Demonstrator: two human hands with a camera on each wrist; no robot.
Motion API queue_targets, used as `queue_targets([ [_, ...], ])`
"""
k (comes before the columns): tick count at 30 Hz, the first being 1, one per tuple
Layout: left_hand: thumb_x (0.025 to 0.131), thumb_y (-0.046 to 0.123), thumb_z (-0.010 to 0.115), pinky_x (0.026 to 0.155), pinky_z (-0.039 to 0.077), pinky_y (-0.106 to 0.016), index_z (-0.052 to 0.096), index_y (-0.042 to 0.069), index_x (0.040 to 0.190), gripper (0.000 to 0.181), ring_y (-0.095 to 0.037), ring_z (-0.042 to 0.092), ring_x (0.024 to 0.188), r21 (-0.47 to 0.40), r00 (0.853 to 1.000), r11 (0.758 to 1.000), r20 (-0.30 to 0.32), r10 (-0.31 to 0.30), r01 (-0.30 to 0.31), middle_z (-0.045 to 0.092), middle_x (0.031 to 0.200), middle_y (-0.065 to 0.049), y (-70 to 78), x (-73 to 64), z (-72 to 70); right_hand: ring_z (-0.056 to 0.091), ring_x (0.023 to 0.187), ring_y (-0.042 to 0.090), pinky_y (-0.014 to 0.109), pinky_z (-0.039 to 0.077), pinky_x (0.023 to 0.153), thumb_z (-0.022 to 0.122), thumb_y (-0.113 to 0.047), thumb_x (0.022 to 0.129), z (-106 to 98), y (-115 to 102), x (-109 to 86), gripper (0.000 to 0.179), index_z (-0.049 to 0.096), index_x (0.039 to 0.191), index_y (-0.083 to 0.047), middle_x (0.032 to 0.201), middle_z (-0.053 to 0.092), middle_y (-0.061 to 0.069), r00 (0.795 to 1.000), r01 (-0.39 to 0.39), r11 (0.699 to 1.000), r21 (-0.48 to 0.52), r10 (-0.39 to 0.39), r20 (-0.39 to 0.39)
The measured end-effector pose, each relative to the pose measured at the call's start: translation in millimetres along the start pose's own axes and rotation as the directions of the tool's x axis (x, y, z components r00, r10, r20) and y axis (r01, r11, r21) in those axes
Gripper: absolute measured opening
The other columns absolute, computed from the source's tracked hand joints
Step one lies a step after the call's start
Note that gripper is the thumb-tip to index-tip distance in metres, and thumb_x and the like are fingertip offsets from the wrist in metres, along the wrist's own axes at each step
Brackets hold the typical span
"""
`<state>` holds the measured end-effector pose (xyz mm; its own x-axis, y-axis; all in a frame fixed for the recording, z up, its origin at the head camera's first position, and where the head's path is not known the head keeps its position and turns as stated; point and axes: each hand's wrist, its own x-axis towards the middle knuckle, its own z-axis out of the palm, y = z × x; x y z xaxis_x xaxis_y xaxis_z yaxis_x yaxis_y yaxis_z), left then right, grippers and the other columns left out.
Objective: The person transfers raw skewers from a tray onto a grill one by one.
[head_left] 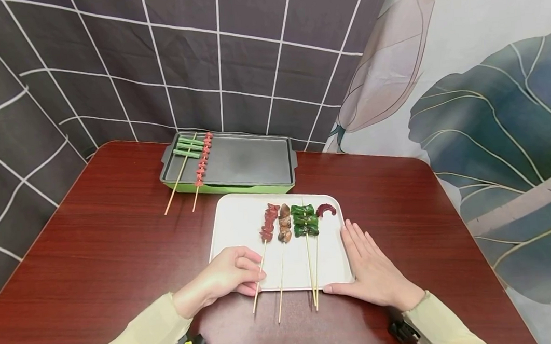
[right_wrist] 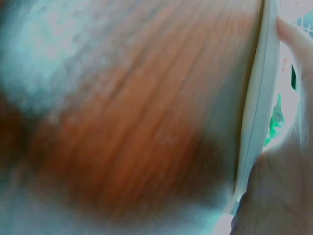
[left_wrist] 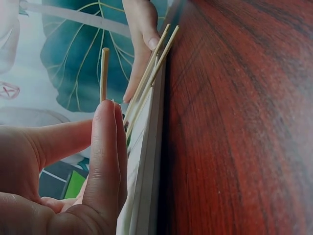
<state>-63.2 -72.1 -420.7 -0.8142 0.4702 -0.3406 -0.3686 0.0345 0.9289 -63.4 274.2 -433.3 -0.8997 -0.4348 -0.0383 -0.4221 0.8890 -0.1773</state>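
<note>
In the head view a white tray (head_left: 233, 221) bears several skewers. My left hand (head_left: 229, 275) pinches the stick of the red meat skewer (head_left: 269, 223) at the tray's front left; in the left wrist view that stick (left_wrist: 104, 73) rises between thumb and fingers. Beside it lies a brownish meat skewer (head_left: 284, 223), then a green pepper skewer (head_left: 305, 220). A dark red tentacle piece (head_left: 326, 209) lies at the far right, its stick partly beneath the peppers. My right hand (head_left: 371, 268) rests against the tray's right front corner, fingers straight along the side, thumb at the front edge.
Behind the tray stands a grey grill plate (head_left: 251, 160) on a green base. On its left lie a skewer of green stalks (head_left: 187, 147) and a red meat skewer (head_left: 203, 160), with sticks overhanging the front. A dark checked curtain (head_left: 194, 56) backs the wooden table (head_left: 132, 200).
</note>
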Motion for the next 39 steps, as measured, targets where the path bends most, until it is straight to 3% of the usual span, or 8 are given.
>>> queue_targets([
  [26, 0.092, -0.005, 0.069, 0.068, 0.064, -0.037, 0.050, -0.015, 0.124, 0.039, -0.023, 0.070, 0.074, -0.049, 0.998, 0.997, 0.009, 0.058, -0.058, 0.070, 0.095, -0.018, 5.4, -5.4, -5.3, 0.010, 0.152, 0.039, 0.053, 0.014, 0.123, 0.059, -0.088, 0.075, 1, -1, 0.2, 0.134, 0.017, 0.158, 0.008, 0.165, 0.010, 0.026, 1.000, -0.020, 1.000, 0.000, 0.020, 0.002],
  [30, 0.091, -0.005, 0.068, 0.068, 0.064, -0.036, 0.052, -0.014, 0.125, 0.038, -0.023, 0.070, 0.076, -0.036, 0.996, 0.996, 0.007, 0.084, -0.084, 0.069, 0.100, -0.022, 10.6, -7.3, -6.9, 0.011, 0.152, 0.039, 0.053, 0.014, 0.123, 0.059, -0.088, 0.075, 1, 0, 0.5, 0.133, 0.018, 0.158, 0.008, 0.165, 0.011, 0.026, 1.000, -0.016, 1.000, 0.002, 0.016, 0.002],
  [39, 0.088, -0.005, 0.069, 0.069, 0.064, -0.042, 0.057, -0.012, 0.125, 0.039, -0.029, 0.072, 0.079, 0.042, 0.991, 0.991, -0.040, 0.130, -0.128, 0.065, 0.094, -0.015, 24.7, -10.6, -11.8, 0.012, 0.152, 0.039, 0.053, 0.015, 0.123, 0.060, -0.087, 0.075, 0, 0, 0.7, 0.133, 0.019, 0.157, 0.009, 0.165, 0.012, 0.026, 1.000, -0.011, 1.000, 0.006, 0.011, 0.002],
])
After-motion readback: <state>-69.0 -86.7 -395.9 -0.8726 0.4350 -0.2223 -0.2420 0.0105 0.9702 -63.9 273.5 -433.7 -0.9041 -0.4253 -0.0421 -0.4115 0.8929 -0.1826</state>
